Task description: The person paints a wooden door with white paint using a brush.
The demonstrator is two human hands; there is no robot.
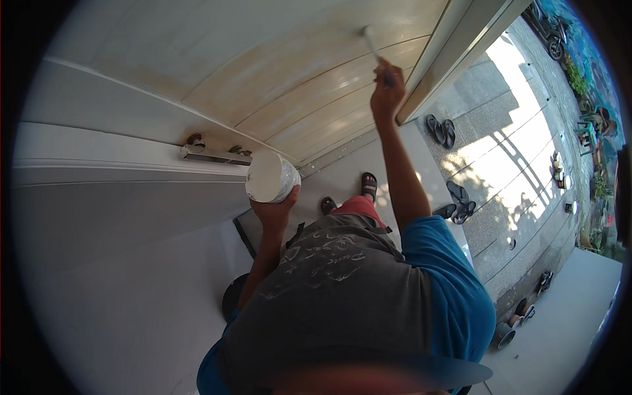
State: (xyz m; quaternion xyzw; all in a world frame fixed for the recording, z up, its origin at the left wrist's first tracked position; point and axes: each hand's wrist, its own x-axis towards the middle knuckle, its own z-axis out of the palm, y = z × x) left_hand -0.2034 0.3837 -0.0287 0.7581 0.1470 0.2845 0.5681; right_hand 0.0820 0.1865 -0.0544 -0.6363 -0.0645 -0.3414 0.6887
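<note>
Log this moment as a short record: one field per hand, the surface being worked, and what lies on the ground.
left hand: grips a white paint tub from below
right hand: raised, holds a brush against the panel
surface: cream grooved door panel, patchy with paint
ground: sandals and flip-flops on the paved step

My right hand [387, 89] is raised high, gripping a paintbrush [372, 43] whose tip touches the pale panelled door [289, 72]. My left hand [275, 210] holds a white paint tub [270, 176] up near the metal door closer [214, 155]. Sandals [441, 130] lie on the paving beyond the door frame [454, 46].
</note>
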